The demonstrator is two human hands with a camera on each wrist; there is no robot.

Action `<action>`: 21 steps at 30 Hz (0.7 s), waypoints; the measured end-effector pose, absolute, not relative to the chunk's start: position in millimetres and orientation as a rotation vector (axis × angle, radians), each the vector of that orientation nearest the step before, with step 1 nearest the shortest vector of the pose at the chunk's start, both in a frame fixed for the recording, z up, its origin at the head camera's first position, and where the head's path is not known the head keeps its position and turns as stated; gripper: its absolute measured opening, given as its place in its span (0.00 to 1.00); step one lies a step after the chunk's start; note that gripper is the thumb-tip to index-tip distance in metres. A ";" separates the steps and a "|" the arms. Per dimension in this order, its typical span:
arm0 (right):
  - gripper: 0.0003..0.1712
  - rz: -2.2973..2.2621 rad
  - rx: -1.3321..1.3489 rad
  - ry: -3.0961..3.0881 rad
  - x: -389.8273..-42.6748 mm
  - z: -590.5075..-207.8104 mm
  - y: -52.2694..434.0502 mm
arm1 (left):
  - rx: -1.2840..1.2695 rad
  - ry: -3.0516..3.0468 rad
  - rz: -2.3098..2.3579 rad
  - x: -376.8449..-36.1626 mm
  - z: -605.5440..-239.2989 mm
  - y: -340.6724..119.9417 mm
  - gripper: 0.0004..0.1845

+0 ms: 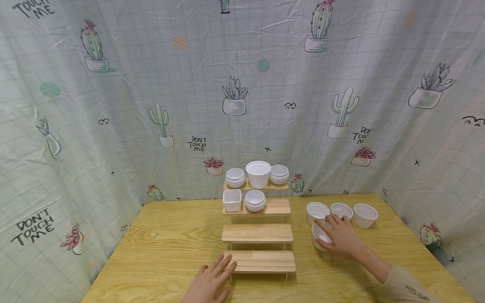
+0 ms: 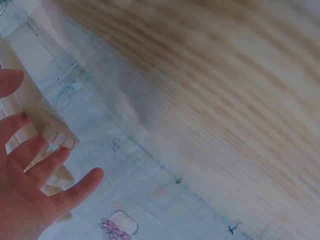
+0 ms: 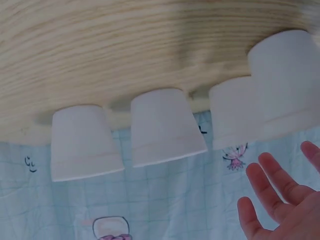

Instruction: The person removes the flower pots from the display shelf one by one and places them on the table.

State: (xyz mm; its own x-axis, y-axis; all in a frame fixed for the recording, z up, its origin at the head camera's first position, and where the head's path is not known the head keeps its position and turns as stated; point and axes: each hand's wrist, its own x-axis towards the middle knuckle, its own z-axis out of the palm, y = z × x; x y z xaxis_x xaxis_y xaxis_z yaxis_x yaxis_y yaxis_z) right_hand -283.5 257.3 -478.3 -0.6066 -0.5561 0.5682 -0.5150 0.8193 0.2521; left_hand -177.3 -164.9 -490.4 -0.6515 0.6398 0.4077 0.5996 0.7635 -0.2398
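A four-step wooden stand (image 1: 258, 234) sits mid-table. Its top step carries three white bowls (image 1: 258, 173), and the second step has a square white pot (image 1: 232, 199) beside a stack of round bowls (image 1: 255, 200). The two lower steps are bare. My left hand (image 1: 213, 277) lies flat on the table, fingers straight, touching the left end of the lowest step (image 1: 263, 261). My right hand (image 1: 341, 236) reaches over a near white pot (image 1: 319, 241), fingers spread, holding nothing. Behind it stand three white pots (image 1: 365, 215). The right wrist view shows the hand (image 3: 280, 205) open below the pots (image 3: 165, 127).
The wooden table (image 1: 166, 240) is backed and flanked by a cactus-print curtain (image 1: 235, 92) close behind the stand. The table's front right edge runs near my right sleeve (image 1: 405, 286). The left wrist view shows my left hand (image 2: 30, 185) open over blurred tabletop and curtain.
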 end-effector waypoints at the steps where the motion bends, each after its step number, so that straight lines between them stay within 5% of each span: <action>1: 0.32 -0.081 0.788 -2.333 -283.2 -476.7 257.2 | -0.933 -2.484 0.115 -177.6 -490.3 -164.9 0.33; 21: 0.33 -0.040 0.853 -2.283 -263.1 -438.2 230.4 | -0.931 -2.507 0.106 -177.5 -491.1 -165.3 0.33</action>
State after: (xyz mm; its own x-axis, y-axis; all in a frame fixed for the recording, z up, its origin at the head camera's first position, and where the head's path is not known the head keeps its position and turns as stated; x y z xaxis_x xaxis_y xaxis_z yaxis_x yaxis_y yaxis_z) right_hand -263.1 230.4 -438.2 -0.5466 -0.5885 0.5958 -0.5672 0.7836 0.2536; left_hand -177.5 -165.3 -491.1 -0.6646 0.6348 0.3941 0.5995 0.7678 -0.2260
